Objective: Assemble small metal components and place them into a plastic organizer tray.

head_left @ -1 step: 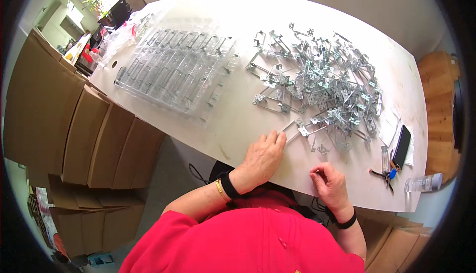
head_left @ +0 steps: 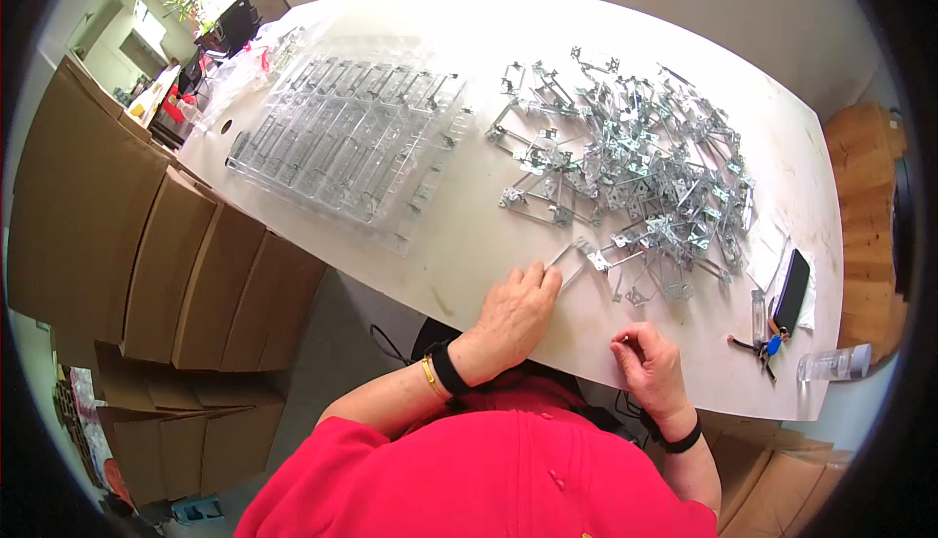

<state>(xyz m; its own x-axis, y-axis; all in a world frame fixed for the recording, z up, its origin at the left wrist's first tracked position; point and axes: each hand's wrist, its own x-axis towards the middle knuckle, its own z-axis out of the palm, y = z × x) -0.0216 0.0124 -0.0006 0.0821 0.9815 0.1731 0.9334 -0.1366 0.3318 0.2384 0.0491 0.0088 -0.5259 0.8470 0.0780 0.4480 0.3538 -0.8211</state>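
At the front edge of the white table, my left hand (head_left: 520, 311) has its fingers closed at the near end of a thin metal bracket (head_left: 565, 262). The bracket's two bars point away toward a large pile of similar metal brackets (head_left: 645, 162). To the right, my right hand (head_left: 649, 367) is closed in a pinch by the table edge. Whatever lies between its thumb and finger is too small to make out. Left of the pile, clear plastic trays (head_left: 337, 142) hold several metal brackets in rows.
A dark phone (head_left: 791, 292), keys (head_left: 767, 344) and a clear bottle (head_left: 833, 362) lie at the table's right end. Cardboard boxes (head_left: 93, 215) stand along the left side. A round wooden stool top (head_left: 860, 215) is beyond the right edge.
The metal bracket at my left fingertips has tilted slightly, and my left hand has shifted a little toward me. My right hand stays in place.
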